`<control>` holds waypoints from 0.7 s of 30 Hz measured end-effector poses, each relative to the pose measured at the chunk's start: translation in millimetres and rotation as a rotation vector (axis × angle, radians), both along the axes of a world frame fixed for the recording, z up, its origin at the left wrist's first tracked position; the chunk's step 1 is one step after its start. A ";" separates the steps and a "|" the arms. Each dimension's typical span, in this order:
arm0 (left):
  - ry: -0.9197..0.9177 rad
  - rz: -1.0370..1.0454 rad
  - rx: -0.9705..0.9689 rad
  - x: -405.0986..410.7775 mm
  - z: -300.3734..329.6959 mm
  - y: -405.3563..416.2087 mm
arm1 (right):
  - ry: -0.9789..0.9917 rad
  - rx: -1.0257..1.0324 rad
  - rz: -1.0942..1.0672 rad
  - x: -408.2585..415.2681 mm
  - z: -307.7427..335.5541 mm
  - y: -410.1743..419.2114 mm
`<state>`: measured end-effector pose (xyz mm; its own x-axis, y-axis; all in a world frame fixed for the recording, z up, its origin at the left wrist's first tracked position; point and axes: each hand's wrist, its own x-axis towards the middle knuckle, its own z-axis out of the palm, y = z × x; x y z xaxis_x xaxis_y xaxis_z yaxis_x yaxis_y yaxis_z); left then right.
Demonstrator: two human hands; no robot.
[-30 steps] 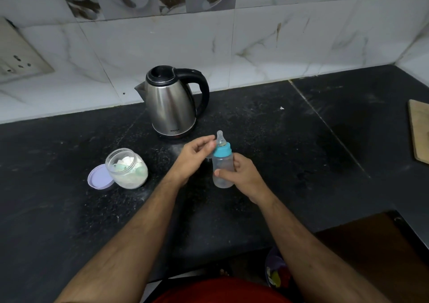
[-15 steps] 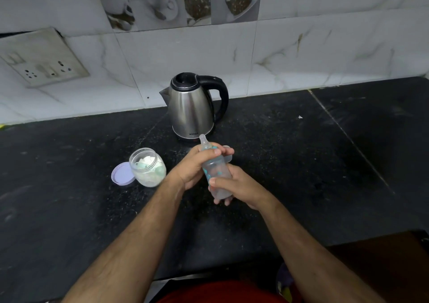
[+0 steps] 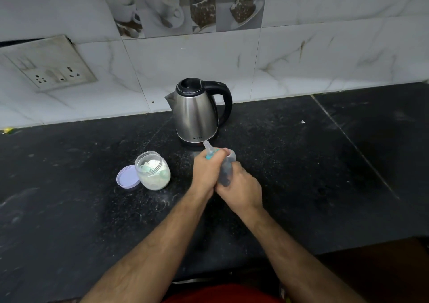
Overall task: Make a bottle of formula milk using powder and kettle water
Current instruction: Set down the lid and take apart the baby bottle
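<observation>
Head view: the left hand (image 3: pixel 205 172) gripped the blue collar of the feeding bottle (image 3: pixel 225 169); the right hand (image 3: pixel 239 186) clasped its body. The bottle was tilted, just before the kettle (image 3: pixel 197 114). The open powder jar (image 3: pixel 152 173) stood left of it on the desk (image 3: pixel 301 175).

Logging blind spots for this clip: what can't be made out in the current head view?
- Baby bottle: contents unreadable; the left hand covers the collar, the right hand the base, and it is motion-blurred.
- Kettle: water level hidden by steel wall and closed lid.
- Powder jar: scoop shape indistinct through the plastic.
</observation>
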<state>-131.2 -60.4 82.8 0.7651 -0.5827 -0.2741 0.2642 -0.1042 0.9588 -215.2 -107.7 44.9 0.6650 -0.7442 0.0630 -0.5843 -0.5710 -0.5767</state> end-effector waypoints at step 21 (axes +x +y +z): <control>-0.114 -0.107 -0.129 22.3 2.2 15.8 | -0.036 0.058 -0.101 -3.0 16.0 10.0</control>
<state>-108.9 -44.6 85.1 0.7184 -0.6873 -0.1073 0.1471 -0.0006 0.9891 -218.2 -97.7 60.9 0.5847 -0.8102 0.0407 -0.6153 -0.4756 -0.6287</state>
